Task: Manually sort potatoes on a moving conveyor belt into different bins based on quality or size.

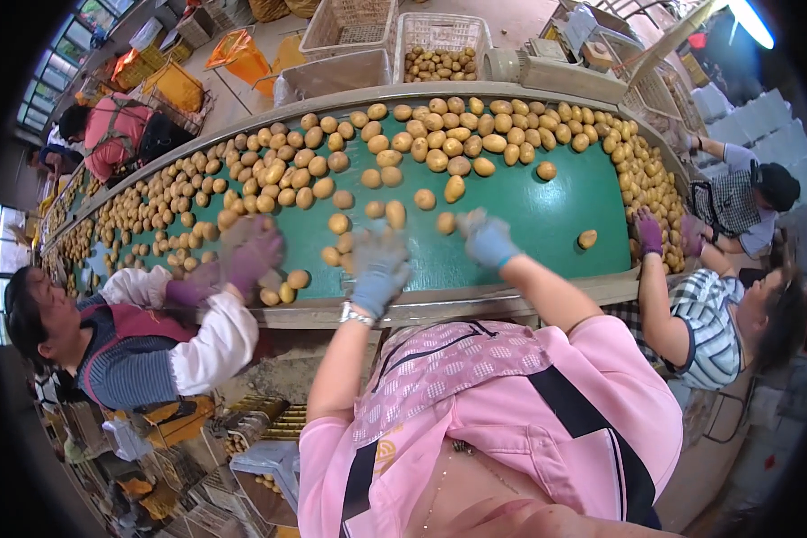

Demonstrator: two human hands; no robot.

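Observation:
A green conveyor belt (547, 229) carries many brown-yellow potatoes (437, 160), densest along its far side and right end. My left hand (381, 272), in a blue and grey glove, is over the near part of the belt. Motion smears its fingers, beside a few potatoes (331, 256); whether it holds one is unclear. To its right, my right hand (490, 240), gloved alike, reaches over the belt with its fingers stretched out. Its slightly blurred fingertips are close to a single potato (446, 222), and no potato shows in its grasp.
A person (125, 332) at my left and another (708, 314) at my right work at the belt in purple gloves. A third person (746, 193) stands at the far right. Beyond the metal rim (350, 101) are a potato-filled crate (439, 65) and a motor (556, 67).

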